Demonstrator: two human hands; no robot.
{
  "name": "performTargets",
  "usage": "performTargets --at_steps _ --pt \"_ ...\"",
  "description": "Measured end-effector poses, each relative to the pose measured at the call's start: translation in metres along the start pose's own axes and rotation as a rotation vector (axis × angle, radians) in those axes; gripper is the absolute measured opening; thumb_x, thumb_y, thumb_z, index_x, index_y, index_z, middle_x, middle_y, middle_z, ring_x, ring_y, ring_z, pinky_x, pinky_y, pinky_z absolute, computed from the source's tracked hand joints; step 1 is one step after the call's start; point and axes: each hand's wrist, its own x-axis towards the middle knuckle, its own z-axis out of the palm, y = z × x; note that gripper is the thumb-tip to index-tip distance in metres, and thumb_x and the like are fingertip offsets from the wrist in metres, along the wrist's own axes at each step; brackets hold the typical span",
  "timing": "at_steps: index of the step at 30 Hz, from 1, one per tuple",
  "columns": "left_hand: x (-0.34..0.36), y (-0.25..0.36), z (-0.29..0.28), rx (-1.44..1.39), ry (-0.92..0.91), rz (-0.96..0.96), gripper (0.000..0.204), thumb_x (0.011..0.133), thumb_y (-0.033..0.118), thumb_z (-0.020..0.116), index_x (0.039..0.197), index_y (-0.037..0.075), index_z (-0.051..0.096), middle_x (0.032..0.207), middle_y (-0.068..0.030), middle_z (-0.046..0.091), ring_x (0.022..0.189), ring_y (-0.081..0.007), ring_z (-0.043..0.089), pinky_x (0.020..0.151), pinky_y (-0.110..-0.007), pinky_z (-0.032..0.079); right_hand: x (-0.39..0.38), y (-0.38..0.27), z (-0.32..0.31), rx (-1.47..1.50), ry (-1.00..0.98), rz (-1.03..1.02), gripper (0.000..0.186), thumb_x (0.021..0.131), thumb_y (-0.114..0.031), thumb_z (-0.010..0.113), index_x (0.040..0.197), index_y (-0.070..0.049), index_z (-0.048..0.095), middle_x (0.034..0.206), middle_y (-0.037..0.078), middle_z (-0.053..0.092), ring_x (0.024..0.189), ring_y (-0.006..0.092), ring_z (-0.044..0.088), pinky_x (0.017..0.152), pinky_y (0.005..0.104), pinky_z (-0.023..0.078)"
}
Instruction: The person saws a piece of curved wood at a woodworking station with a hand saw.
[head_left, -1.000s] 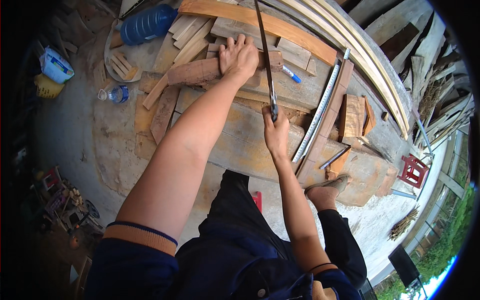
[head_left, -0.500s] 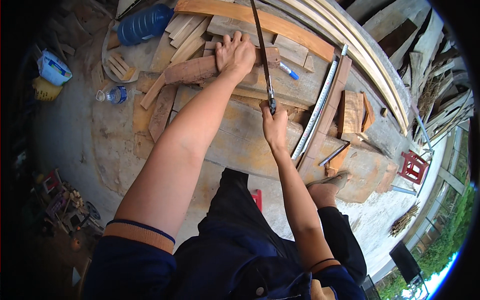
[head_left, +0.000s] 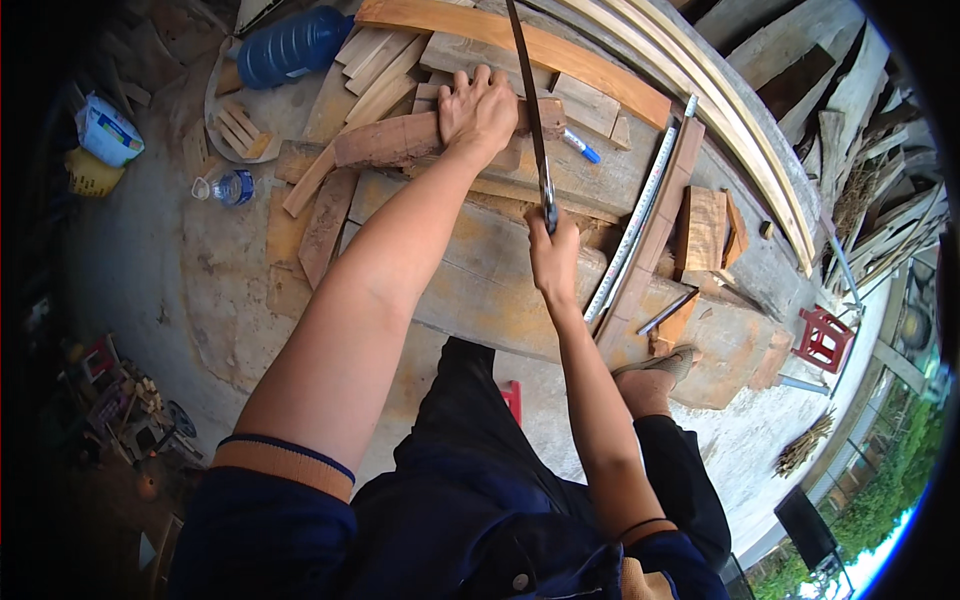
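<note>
Left hand (head_left: 480, 118) clamped over curved timber (head_left: 390, 142), toward left end of plank platform (head_left: 470, 270); right hand (head_left: 554, 255) wrapped round saw (head_left: 533, 100), blade across timber.

Saw (head_left: 530, 90) across wood piece (head_left: 385, 143), marker (head_left: 582, 147) just right, ruler (head_left: 633, 225) farther right beside strip (head_left: 657, 222), jug (head_left: 295, 48) behind left

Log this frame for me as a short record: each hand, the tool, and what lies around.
Left hand: on top of the brown block
Right hand: gripping the saw by its handle
Blade: crosses the block in this view, right of the left hand; cut depth cannot be told
Right of blade: blue-and-white marker; farther right, white ruler beside a brown strip
Far left: blue jug, small bottle
</note>
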Motion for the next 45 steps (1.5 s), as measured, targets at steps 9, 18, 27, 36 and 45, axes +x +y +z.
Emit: performTargets --at_steps 9,18,27,36,45 --pt "-0.003 -0.008 -0.006 -0.006 -0.02 -0.006 0.028 0.101 0.031 0.045 0.112 0.011 0.062 0.117 -0.0084 0.059 0.112 -0.0307 0.054 0.094 -0.048 0.042 -0.186 0.065 -0.037 -0.054 0.012 0.175 0.017 0.096 -0.015 0.057 0.091 0.0 0.061 0.063 0.011 0.047 0.059 0.0153 0.048 0.058 0.0362 0.041" --pt "-0.002 -0.003 -0.001 0.0 -0.006 0.033 0.028 0.101 0.03 0.045 0.11 0.01 0.062 0.115 -0.0085 0.059 0.11 -0.0303 0.055 0.093 -0.046 0.042 -0.002 -0.006 0.007 -0.031 -0.006 0.09 0.028 0.095 -0.021 0.058 0.088 0.006 0.059 0.067 0.02 0.052 0.061 0.0235 0.051 0.061 0.0407 0.043" --pt "0.0 -0.012 -0.006 0.027 -0.024 0.027 0.029 0.101 0.031 0.044 0.113 0.01 0.061 0.117 -0.0083 0.059 0.111 -0.0292 0.054 0.094 -0.046 0.042 -0.169 0.061 -0.023 -0.075 0.016 0.124 0.021 0.097 -0.02 0.059 0.094 0.001 0.064 0.066 0.016 0.052 0.058 0.0218 0.052 0.058 0.0396 0.043" --pt "0.004 0.002 -0.001 0.028 -0.03 0.025 0.031 0.102 0.031 0.042 0.115 0.011 0.061 0.119 -0.0081 0.06 0.112 -0.0292 0.054 0.095 -0.046 0.042 -0.016 0.002 0.008 -0.077 0.084 -0.053 0.027 0.096 -0.022 0.058 0.087 0.004 0.059 0.064 0.017 0.049 0.058 0.0233 0.049 0.057 0.0398 0.041" --pt "-0.002 -0.013 -0.006 0.02 -0.032 0.05 0.031 0.102 0.032 0.043 0.115 0.011 0.061 0.12 -0.0083 0.06 0.112 -0.0295 0.055 0.094 -0.046 0.042 -0.165 0.05 -0.023 -0.085 0.001 0.142 0.024 0.098 -0.022 0.058 0.095 0.001 0.063 0.065 0.017 0.052 0.06 0.0232 0.054 0.059 0.0398 0.043"
